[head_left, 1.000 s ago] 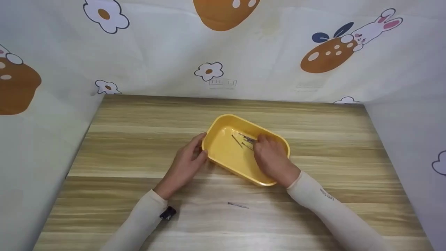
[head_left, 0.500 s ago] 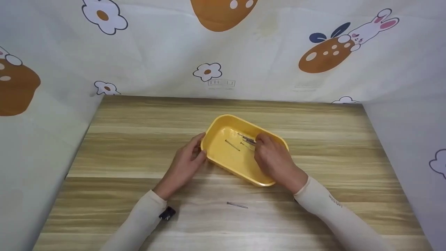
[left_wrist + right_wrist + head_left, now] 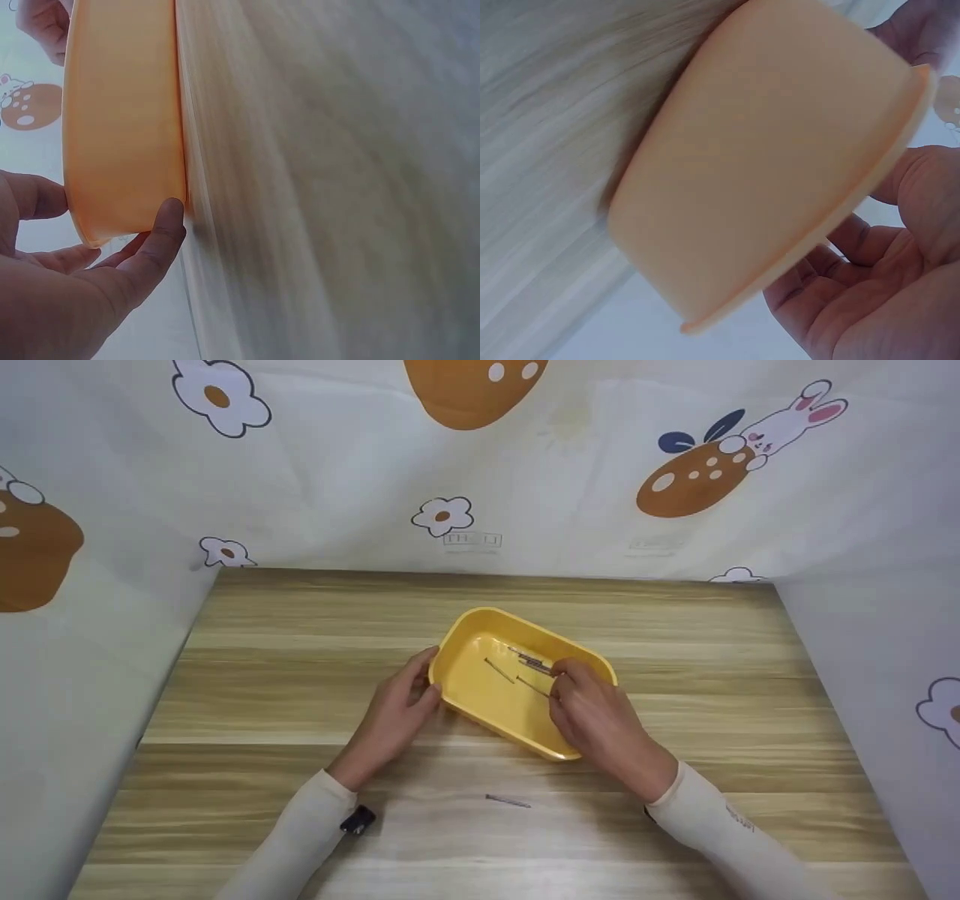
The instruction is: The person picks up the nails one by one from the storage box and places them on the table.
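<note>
A yellow plastic tray [image 3: 487, 720] stands at a slant on the table, with several nails [image 3: 500, 670] on its floor. My left hand [image 3: 394, 712] holds its left end; in the left wrist view the thumb is at the rim and the fingers [image 3: 169, 217] reach along the outer wall. Inside the tray, my right hand [image 3: 596, 716] has curled fingers and pinches a nail [image 3: 531, 685] whose head end sticks out to the left. A few more nails [image 3: 534, 664] lie together right by its fingertips. The right wrist view shows mostly the tray's outer wall [image 3: 757, 157], which hides the fingertips.
One loose nail [image 3: 508, 801] lies on the wood-grain table [image 3: 300, 607] in front of the tray. A patterned sheet [image 3: 337, 472] rises behind the table and along both sides. A small black object [image 3: 358, 820] is fixed at the left sleeve's cuff.
My right hand has drawn slightly back toward me, and the nail at its fingers has shifted with it. A separate nail in the tray has turned and moved left. The left hand keeps its hold.
</note>
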A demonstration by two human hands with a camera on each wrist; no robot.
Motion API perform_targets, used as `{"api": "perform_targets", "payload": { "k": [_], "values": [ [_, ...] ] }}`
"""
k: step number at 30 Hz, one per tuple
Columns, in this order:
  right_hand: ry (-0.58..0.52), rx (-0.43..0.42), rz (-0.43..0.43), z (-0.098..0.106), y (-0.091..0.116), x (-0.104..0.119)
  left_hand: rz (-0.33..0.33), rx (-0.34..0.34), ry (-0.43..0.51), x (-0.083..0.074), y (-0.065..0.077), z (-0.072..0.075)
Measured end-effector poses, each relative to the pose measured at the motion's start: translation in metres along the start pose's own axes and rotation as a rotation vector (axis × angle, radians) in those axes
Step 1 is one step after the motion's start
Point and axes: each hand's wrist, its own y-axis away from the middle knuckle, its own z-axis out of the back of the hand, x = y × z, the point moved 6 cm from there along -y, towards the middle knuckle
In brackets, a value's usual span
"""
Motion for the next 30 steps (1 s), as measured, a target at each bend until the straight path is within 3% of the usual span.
{"api": "perform_targets", "payload": {
  "k": [15,30],
  "values": [
    [-0.049,0.008,0.031,0.02,0.001,0.029,0.018,0.001,0.008,0.003,0.001,0.001],
    [-0.116,0.005,0.096,0.024,-0.001,0.066,0.014,0.023,0.019,0.002,0.0,0.0]
  ]
}}
